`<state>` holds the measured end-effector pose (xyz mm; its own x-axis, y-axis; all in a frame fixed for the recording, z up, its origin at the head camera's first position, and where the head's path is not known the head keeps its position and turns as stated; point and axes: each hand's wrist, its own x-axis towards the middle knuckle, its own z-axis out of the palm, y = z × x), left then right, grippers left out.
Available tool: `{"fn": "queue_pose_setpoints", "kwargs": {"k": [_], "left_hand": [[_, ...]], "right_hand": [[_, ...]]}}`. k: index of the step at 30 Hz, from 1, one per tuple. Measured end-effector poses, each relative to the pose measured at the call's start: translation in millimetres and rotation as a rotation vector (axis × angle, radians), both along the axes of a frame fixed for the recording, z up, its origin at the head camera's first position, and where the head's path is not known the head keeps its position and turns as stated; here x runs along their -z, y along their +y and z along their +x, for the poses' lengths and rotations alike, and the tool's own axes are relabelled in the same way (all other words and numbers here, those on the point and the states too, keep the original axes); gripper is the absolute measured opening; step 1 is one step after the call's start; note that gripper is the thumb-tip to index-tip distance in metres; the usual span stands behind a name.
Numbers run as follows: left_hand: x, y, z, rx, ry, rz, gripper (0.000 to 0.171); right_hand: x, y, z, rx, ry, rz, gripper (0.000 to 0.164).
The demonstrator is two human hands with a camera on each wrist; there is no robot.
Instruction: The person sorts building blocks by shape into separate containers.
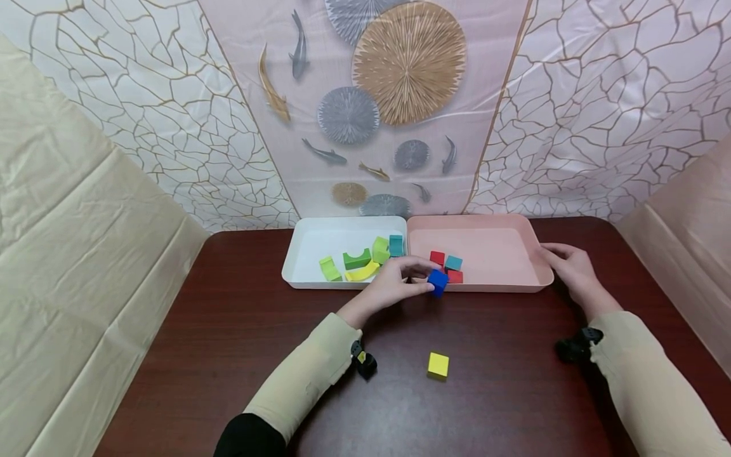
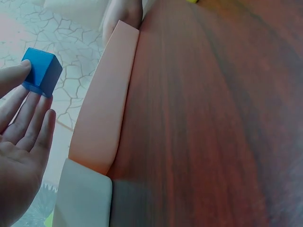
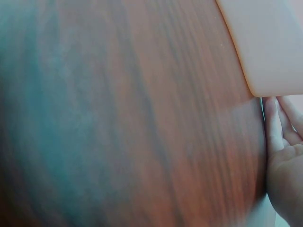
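My left hand (image 1: 394, 279) pinches a blue cube (image 1: 438, 281) between thumb and fingers, at the near rim of the pink tray (image 1: 491, 244). In the left wrist view the thumb presses one face of the blue cube (image 2: 43, 70), with the fingertips behind it. At the pink tray's right end, my right hand (image 1: 577, 276) touches the outer wall with extended fingers; the right wrist view shows the fingertips partly hidden by the tray (image 3: 272, 52). Inside the pink tray's left part lie red cubes (image 1: 437, 258) and a teal cube (image 1: 454, 263), partly covered by the left hand and blue cube.
A white tray (image 1: 311, 244) adjoins the pink one on the left. It holds green blocks (image 1: 329, 268), a yellow curved block (image 1: 362, 273) and a teal block (image 1: 396, 245). One yellow cube (image 1: 438, 365) lies on the dark wooden table (image 1: 240, 330) nearer the person.
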<state>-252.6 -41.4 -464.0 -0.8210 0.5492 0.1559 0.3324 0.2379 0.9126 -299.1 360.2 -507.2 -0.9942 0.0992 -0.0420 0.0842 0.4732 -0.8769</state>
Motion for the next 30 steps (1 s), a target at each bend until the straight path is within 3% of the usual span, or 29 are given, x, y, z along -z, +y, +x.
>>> {"fn": "queue_pose_setpoints", "kwargs": {"k": [7,18,30], "left_hand": [[2.8,-3,-8.0,-0.074,-0.044,0.014,0.036],[-0.5,-3,-14.8,-0.158,-0.022,-0.012,0.037],[1.2,1,-25.0,-0.18,-0.02,-0.018,0.037]], "right_hand": [[-0.4,0,0.2,-0.007,0.004,-0.019,0.068],[-2.6,0,0.2,-0.01,-0.001,-0.002,0.07],[-1.6,1,0.7,-0.024,0.0,-0.008,0.068]]}}
